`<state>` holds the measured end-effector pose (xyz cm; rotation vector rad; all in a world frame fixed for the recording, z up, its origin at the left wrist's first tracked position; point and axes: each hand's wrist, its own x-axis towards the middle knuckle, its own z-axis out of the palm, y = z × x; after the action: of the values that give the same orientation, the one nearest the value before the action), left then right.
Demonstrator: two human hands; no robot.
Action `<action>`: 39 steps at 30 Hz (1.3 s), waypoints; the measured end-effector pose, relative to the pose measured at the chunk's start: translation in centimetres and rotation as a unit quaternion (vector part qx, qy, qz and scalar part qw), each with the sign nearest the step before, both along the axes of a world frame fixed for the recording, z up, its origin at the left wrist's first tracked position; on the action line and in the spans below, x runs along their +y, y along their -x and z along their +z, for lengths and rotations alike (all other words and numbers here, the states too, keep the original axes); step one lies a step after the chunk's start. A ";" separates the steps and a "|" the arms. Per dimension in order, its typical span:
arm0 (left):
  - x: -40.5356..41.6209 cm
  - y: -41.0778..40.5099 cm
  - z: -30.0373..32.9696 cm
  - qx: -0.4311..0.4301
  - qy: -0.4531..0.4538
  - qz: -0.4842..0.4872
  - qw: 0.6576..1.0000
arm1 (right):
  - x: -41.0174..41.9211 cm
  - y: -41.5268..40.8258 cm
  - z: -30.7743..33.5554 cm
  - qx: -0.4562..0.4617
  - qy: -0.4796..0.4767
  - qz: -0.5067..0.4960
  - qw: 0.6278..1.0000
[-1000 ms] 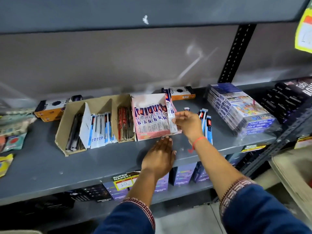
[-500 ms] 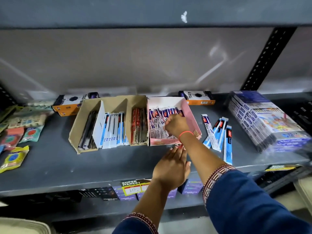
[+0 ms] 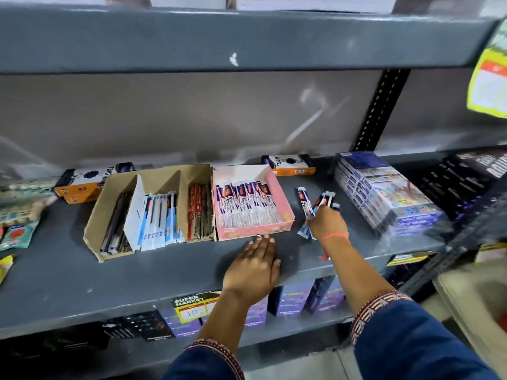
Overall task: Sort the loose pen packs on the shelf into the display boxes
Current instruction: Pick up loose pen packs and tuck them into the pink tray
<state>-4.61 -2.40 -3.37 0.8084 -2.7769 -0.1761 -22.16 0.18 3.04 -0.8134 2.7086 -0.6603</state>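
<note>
A pink display box (image 3: 277,196) holding a row of white and purple pen packs (image 3: 244,201) lies on the grey shelf (image 3: 68,272). To its left a brown cardboard box (image 3: 153,179) has three compartments with dark, blue and red pens. Right of the pink box, several loose pen packs (image 3: 311,205) lie on the shelf, and my right hand (image 3: 326,222) is closed over them. My left hand (image 3: 253,267) rests flat, fingers apart, on the shelf just in front of the pink box.
Orange and black boxes (image 3: 290,165) sit at the back. A wrapped stack of colourful packs (image 3: 384,190) stands at the right, dark boxes (image 3: 466,176) beyond it. Small packets (image 3: 16,234) lie at far left. Purple boxes (image 3: 290,297) fill the shelf below.
My right hand left the pink box, where it put a pen pack, and moved right onto the loose packs. The left hand stayed in front of the box.
</note>
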 end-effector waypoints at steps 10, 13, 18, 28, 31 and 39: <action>-0.3 -0.1 -0.3 0.000 -0.024 0.012 1.000 | 0.0 1.1 -0.5 -0.090 0.032 -0.050 0.994; -0.4 -0.1 -0.4 -0.001 -0.022 0.014 1.000 | -0.1 1.1 -0.3 -0.109 0.063 -0.062 0.990; -0.3 -0.1 -0.2 -0.002 -0.016 0.005 1.000 | 0.3 1.7 0.9 -0.183 0.129 -0.062 0.973; -0.4 0.0 -0.3 -0.003 0.002 0.016 1.000 | 3.6 -0.6 2.3 -0.393 0.315 0.037 0.863; -0.3 -0.1 -0.2 0.005 0.011 0.018 1.000 | 4.3 -1.3 2.0 -0.417 0.308 0.074 0.852; -0.4 0.0 -0.1 0.006 0.002 0.015 1.000 | 5.0 -2.3 1.8 -0.430 0.310 0.111 0.841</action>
<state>-4.56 -2.78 -3.51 0.8449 -2.7508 -0.1705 -19.83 5.23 4.83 -0.6884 1.5592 -1.4514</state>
